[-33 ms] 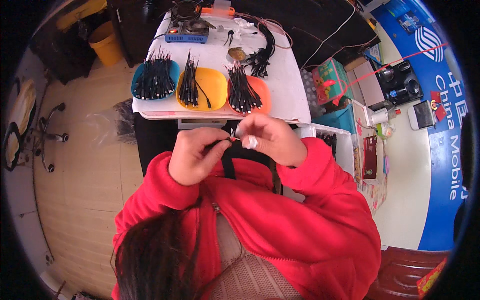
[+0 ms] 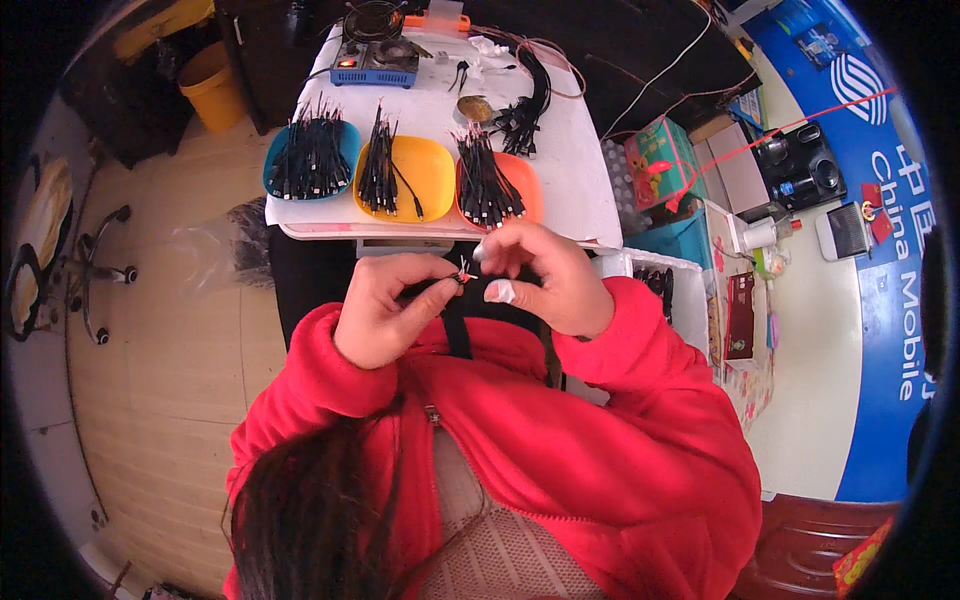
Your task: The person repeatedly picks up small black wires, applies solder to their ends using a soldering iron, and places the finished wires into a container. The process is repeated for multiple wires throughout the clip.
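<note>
In front of my chest, my left hand is closed, pinching a cable end between thumb and forefinger. Thin red and pale wires fan out of its tip; the rest of the cable is hidden. Just to the right, my right hand has its thumb and forefinger apart, close to the wires with no visible hold on them. White wrapping covers that thumb, and something silvery shows at the forefinger's tip. Beyond my hands, bundles of black cables lie in a blue bowl, a yellow bowl and an orange bowl.
At the back of the white-covered table stands a blue heating unit with a lit red switch. A round tin and more black cables lie to its right. A white foam box stands right of the table.
My right thumb and forefinger have moved apart and away from the wires, which now show more plainly. My left hand keeps its pinch and has barely moved.
</note>
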Motion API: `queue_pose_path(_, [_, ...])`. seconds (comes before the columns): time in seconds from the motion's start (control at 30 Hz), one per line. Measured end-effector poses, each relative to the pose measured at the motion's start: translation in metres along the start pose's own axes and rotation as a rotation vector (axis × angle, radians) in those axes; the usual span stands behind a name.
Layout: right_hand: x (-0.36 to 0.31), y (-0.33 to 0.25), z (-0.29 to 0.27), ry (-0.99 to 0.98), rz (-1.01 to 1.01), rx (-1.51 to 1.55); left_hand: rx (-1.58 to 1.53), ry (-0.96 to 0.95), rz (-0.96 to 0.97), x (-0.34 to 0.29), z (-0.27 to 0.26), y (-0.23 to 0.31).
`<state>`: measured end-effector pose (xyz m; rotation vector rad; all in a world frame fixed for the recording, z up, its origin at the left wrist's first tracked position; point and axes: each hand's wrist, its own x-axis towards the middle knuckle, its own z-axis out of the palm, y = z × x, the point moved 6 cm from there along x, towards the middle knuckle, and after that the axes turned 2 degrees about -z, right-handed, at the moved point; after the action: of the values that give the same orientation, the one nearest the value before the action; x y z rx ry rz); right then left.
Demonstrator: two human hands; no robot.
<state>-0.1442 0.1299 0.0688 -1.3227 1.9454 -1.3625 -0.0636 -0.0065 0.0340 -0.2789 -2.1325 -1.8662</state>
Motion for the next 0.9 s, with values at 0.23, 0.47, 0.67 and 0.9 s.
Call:
queue_pose_path(0.23, [0.001,-0.037,0.005,0.139,-0.664,-0.749,-0.391,-0.038,-0.143,0.003,0.006,-0.012])
queue_pose_path(0.47, [0.005,0.033,0.02,0.023,0.351,0.237,0.751,0.149,0.422,-0.007,0.007,0.025])
queue_pose_path(0.67, [0.009,-0.014,0.002,-0.03,-0.23,-0.179,-0.275,-0.043,-0.045,-0.004,-0.003,-0.008])
queue_pose_path(0.9, [-0.002,-0.036,0.011,0.056,-0.493,-0.528,-0.666,-0.117,-0.252,-0.008,0.01,-0.016])
